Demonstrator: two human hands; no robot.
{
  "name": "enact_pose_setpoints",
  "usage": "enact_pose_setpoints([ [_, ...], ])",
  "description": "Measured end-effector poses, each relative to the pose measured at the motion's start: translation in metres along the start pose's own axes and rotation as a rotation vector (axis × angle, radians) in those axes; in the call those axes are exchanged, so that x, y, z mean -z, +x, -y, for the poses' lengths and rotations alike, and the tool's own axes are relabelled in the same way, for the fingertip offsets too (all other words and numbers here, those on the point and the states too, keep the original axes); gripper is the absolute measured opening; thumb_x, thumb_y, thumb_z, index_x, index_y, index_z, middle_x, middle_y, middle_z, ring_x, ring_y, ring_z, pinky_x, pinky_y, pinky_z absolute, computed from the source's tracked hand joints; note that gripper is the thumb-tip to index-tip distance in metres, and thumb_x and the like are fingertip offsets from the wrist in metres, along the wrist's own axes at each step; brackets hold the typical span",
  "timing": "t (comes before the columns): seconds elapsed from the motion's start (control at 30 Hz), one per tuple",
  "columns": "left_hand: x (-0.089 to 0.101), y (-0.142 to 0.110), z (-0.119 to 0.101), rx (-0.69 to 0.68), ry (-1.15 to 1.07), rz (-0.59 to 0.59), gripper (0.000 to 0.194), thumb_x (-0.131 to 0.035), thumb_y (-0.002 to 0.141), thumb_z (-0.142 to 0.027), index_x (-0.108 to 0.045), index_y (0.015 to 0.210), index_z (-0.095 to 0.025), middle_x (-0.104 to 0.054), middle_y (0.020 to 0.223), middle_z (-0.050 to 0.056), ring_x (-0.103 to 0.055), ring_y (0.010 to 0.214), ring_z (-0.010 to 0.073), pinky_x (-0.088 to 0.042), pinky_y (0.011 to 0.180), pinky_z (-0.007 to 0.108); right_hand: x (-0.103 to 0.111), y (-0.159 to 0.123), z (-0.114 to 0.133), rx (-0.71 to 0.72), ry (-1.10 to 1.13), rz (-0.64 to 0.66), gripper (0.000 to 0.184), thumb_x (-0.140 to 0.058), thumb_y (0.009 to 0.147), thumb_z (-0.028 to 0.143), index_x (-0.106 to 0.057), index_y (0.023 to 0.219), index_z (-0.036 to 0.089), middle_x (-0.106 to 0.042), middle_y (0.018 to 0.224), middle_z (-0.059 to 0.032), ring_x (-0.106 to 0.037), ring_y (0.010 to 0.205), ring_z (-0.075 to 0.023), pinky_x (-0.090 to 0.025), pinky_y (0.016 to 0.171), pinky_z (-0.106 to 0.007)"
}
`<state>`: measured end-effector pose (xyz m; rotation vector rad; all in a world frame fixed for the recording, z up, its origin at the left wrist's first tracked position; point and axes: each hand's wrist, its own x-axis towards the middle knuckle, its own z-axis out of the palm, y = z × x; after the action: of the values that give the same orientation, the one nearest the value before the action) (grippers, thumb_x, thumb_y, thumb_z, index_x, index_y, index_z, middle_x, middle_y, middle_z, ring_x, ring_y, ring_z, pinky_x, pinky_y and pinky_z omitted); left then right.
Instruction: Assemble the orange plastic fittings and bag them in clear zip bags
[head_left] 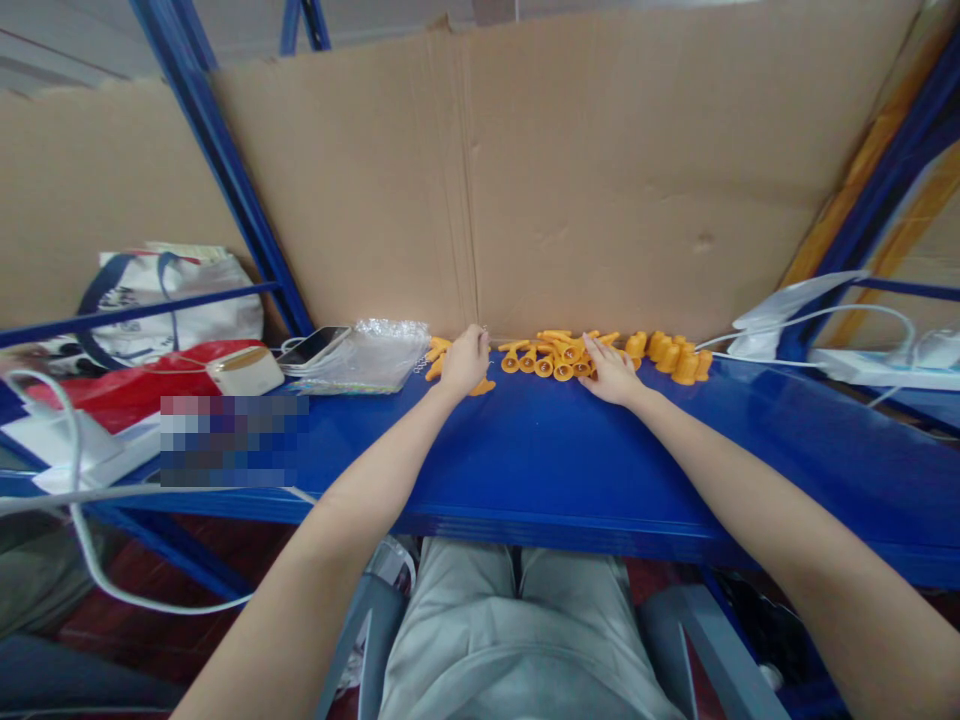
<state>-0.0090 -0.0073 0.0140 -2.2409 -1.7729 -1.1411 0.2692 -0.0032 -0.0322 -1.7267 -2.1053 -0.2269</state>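
Observation:
At the back of the blue tabletop, my left hand is closed, its fingers bent together; what they hold, if anything, is hidden. Several flat orange-yellow plastic pieces lie beside and partly behind it. To the right is a heap of orange-yellow funnel-shaped plastic pieces, many with their round open ends facing me. My right hand rests against the right end of this heap, fingers stretched out and slightly apart. Just past it, several orange-yellow cup-shaped plastic pieces stand in a cluster.
Cardboard walls off the back of the blue table. Clear plastic bags and a phone lie on the left, near a white power adapter, a red bag and cables. More white cables run along the right.

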Motion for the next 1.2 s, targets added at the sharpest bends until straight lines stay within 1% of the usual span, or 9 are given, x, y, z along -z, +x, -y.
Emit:
enact_pose_setpoints([
  [0.2, -0.014, 0.002, 0.005, -0.011, -0.249, 0.145, 0.018, -0.037, 0.101, -0.023, -0.052, 0.093, -0.019, -0.074, 0.093, 0.007, -0.069, 0.080, 0.0160, -0.051, 0.076, 0.027, 0.000, -0.001, 0.001, -0.010, -0.012, 0.006, 0.085, -0.049, 0.087, 0.037, -0.013, 0.161, 0.020, -0.032, 0.161, -0.0178, -0.031, 0.146, -0.0393, -0.027, 0.112, -0.067],
  [0.33, -0.013, 0.000, 0.004, -0.120, -0.218, 0.293, 0.028, -0.042, 0.100, -0.027, -0.052, 0.074, -0.019, -0.072, 0.079, 0.005, -0.068, 0.077, 0.0153, -0.050, 0.074, 0.025, -0.002, 0.001, -0.002, 0.007, -0.007, -0.009, 0.086, -0.050, 0.086, 0.037, -0.012, 0.161, 0.021, -0.032, 0.161, -0.0181, -0.032, 0.146, -0.0404, -0.028, 0.110, -0.069],
  [0.4, -0.014, -0.001, 0.004, -0.175, -0.191, 0.373, 0.028, -0.044, 0.098, -0.028, -0.053, 0.074, -0.018, -0.071, 0.078, 0.004, -0.068, 0.076, 0.0152, -0.050, 0.074, 0.025, -0.002, 0.001, -0.002, 0.001, -0.012, -0.004, 0.085, -0.050, 0.086, 0.038, -0.012, 0.161, 0.022, -0.032, 0.161, -0.0178, -0.032, 0.146, -0.0402, -0.028, 0.110, -0.068],
  [0.47, -0.016, -0.002, 0.005, -0.217, -0.146, 0.422, 0.018, -0.051, 0.094, -0.027, -0.057, 0.080, -0.018, -0.070, 0.081, 0.004, -0.067, 0.076, 0.0163, -0.050, 0.074, 0.026, -0.002, 0.000, -0.002, -0.009, -0.023, 0.007, 0.085, -0.049, 0.087, 0.039, -0.012, 0.161, 0.021, -0.031, 0.161, -0.0178, -0.032, 0.146, -0.0402, -0.028, 0.111, -0.068],
  [0.57, -0.019, -0.003, 0.009, -0.274, -0.048, 0.419, 0.009, -0.059, 0.087, -0.025, -0.060, 0.093, -0.018, -0.070, 0.089, 0.004, -0.067, 0.084, 0.0194, -0.051, 0.079, 0.030, -0.002, 0.001, -0.002, 0.000, -0.038, 0.005, 0.086, -0.049, 0.087, 0.039, -0.011, 0.162, 0.020, -0.031, 0.161, -0.0196, -0.032, 0.145, -0.0414, -0.029, 0.110, -0.069],
  [0.87, -0.018, -0.002, 0.014, -0.267, 0.106, 0.487, 0.034, -0.062, 0.085, -0.027, -0.057, 0.117, -0.017, -0.070, 0.105, 0.009, -0.067, 0.098, 0.0245, -0.050, 0.085, 0.032, 0.001, 0.002, -0.003, 0.003, 0.012, -0.018, 0.087, -0.045, 0.090, 0.040, -0.001, 0.162, 0.018, -0.038, 0.157, -0.0187, -0.035, 0.144, -0.0386, -0.029, 0.110, -0.067],
  [1.0, -0.017, 0.000, 0.015, -0.301, 0.086, 0.521, 0.021, -0.062, 0.082, -0.025, -0.064, 0.101, -0.017, -0.071, 0.100, 0.008, -0.068, 0.096, 0.0242, -0.050, 0.085, 0.031, 0.012, 0.006, -0.008, -0.063, 0.049, -0.169, 0.077, -0.030, 0.096, 0.037, 0.003, 0.162, 0.014, -0.050, 0.149, -0.0185, -0.042, 0.140, -0.0369, -0.031, 0.109, -0.068],
  [1.1, -0.020, 0.002, 0.019, -0.318, 0.091, 0.511, 0.010, -0.060, 0.082, -0.025, -0.064, 0.086, -0.018, -0.072, 0.091, 0.006, -0.067, 0.091, 0.0229, -0.050, 0.083, 0.031, 0.021, 0.008, -0.023, -0.163, 0.049, -0.289, 0.073, -0.029, 0.095, 0.035, -0.010, 0.162, 0.013, -0.047, 0.151, -0.0198, -0.041, 0.140, -0.0370, -0.031, 0.109, -0.067],
  [1.2, -0.022, 0.004, 0.023, -0.292, 0.087, 0.477, 0.010, -0.057, 0.082, -0.025, -0.062, 0.078, -0.018, -0.071, 0.083, 0.005, -0.066, 0.082, 0.0213, -0.050, 0.079, 0.030, 0.028, 0.006, -0.045, -0.275, 0.046, -0.335, 0.068, -0.033, 0.092, 0.033, -0.028, 0.158, 0.015, -0.041, 0.156, -0.0187, -0.036, 0.142, -0.0384, -0.027, 0.109, -0.070],
])
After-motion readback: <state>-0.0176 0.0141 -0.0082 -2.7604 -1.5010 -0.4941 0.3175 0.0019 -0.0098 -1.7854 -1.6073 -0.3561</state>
